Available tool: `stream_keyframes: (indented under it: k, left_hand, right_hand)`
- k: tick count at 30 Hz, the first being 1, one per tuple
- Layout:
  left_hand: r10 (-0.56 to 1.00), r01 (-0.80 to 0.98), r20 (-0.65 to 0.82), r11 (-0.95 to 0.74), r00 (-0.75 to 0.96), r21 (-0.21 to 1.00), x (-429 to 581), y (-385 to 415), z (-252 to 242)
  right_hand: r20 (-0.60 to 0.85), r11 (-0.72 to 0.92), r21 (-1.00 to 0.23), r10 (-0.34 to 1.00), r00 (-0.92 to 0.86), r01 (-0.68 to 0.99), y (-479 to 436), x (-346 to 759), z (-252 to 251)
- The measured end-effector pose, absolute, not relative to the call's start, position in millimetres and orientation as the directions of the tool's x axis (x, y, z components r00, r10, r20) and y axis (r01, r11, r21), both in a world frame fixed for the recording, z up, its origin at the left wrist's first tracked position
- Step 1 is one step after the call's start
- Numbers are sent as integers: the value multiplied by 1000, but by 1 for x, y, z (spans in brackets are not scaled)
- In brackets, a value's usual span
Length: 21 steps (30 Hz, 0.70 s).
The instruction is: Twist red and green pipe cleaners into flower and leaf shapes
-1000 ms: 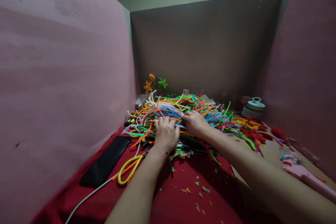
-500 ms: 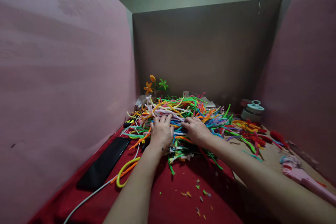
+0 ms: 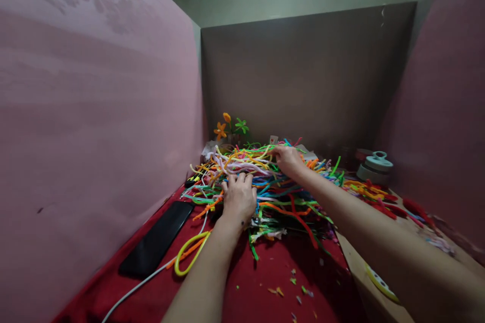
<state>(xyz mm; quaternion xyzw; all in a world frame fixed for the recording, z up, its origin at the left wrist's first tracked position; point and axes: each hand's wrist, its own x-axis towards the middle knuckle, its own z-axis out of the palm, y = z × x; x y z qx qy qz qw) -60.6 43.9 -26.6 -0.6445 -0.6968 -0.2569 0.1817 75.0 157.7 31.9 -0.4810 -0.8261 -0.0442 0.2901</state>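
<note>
A large tangled heap of pipe cleaners (image 3: 250, 167) in many colours spreads over the table in front of me. My left hand (image 3: 239, 197) rests on the near left part of the heap, palm down with its fingers apart. Farther back, near the top of the pile, my right hand (image 3: 290, 161) has its fingers bent together around pipe cleaners by a green strand; the fingertips are partly hidden. Red and orange pipe cleaners (image 3: 308, 227) hang off the heap's near side. At left, a yellow looped pipe cleaner (image 3: 185, 255) lies beside my left forearm.
A black phone (image 3: 155, 239) and a white cable (image 3: 140, 285) lie on the red cloth (image 3: 257, 287), which has scattered fuzz scraps. Orange and green flowers (image 3: 231, 128) stand behind. At right are a pale green container (image 3: 375, 166) and a yellow round object (image 3: 381, 282). Pink walls flank both sides.
My right hand has moved up and back from the heap's middle to its top. My left hand stays on the heap. The view has shifted slightly; my right forearm now covers the pink tool.
</note>
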Motion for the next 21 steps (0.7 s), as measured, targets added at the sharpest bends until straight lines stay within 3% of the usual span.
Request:
stream_keyframes:
  k: [4, 8, 14, 21]
  left_hand:
    - [712, 993, 698, 2, -81, 114, -55, 32, -12]
    - [629, 999, 777, -39, 18, 9, -45, 38, 10]
    - [779, 995, 621, -93, 86, -21, -46, 79, 3]
    - [795, 998, 604, -65, 63, -19, -56, 82, -19]
  right_hand:
    - [458, 520, -196, 798, -392, 831, 156, 64, 21]
    - [435, 552, -164, 784, -443, 818, 149, 60, 11]
    - [422, 562, -180, 785, -453, 807, 159, 65, 8]
    - [419, 527, -231, 812, -405, 818, 175, 65, 5]
